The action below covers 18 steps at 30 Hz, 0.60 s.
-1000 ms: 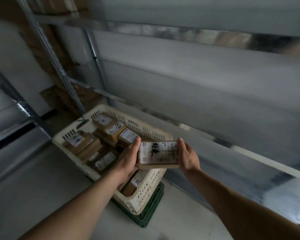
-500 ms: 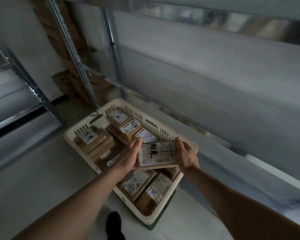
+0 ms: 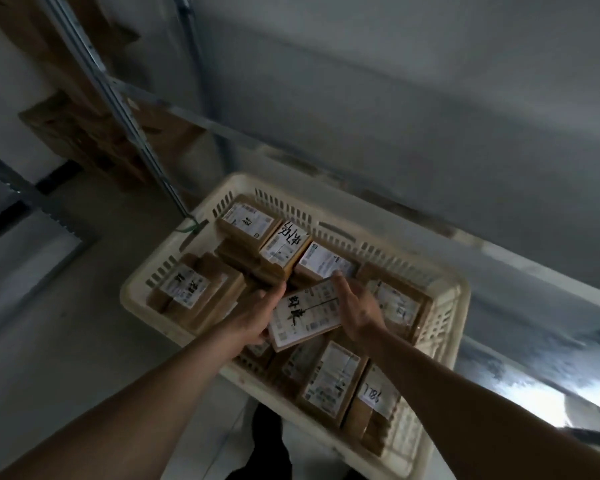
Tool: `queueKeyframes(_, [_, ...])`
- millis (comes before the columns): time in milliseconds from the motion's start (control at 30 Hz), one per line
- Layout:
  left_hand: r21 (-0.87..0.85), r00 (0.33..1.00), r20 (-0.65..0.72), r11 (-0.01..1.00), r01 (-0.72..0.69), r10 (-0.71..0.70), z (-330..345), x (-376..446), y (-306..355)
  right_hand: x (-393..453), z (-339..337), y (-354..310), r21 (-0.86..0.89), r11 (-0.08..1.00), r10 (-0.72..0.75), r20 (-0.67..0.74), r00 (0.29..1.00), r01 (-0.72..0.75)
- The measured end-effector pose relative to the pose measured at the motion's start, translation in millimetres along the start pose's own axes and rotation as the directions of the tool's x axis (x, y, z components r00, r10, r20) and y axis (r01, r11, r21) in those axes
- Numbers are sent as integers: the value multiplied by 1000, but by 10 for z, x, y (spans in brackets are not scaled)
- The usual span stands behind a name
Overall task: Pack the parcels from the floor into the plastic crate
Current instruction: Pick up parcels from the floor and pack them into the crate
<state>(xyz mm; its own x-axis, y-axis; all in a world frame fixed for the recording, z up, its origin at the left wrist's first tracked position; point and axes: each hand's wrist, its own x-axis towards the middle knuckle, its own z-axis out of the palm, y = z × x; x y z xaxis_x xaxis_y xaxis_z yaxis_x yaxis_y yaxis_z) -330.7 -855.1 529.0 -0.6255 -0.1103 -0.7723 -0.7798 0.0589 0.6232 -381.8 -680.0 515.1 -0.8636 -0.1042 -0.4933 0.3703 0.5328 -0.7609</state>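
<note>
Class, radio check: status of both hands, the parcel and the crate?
Left hand and right hand grip the parcel by opposite edges. Parcel tilted above the cream plastic crate. Crate packed with parcels; little free space below.

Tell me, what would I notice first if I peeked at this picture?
First, the cream slotted plastic crate in the middle, crammed with brown cardboard parcels wearing white labels. Right above its centre, the left hand and right hand hold a flat brown parcel with bold black handwriting by its two ends. Near the crate's close right corner lies a brown parcel marked "786".
</note>
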Motion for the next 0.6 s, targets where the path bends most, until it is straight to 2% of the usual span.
queueKeyframes(100, [74,996,20,994,84,-86,-112,257,-163,131,212,35,-69,997,-14,50,999,18])
queueKeyframes(300, [279,972,52,938,207,-230,-160,749,-503,469,456,234,-230,973,58,126,990,-28])
queueKeyframes(467, [403,951,73,881,247,-300,-145,979,-655,644,603,401,-325,945,97,181,979,-33])
queueKeyframes(600, [613,923,128,761,213,-362,-136,1071,-717,685,691,492,-386,922,160,292,943,-37])
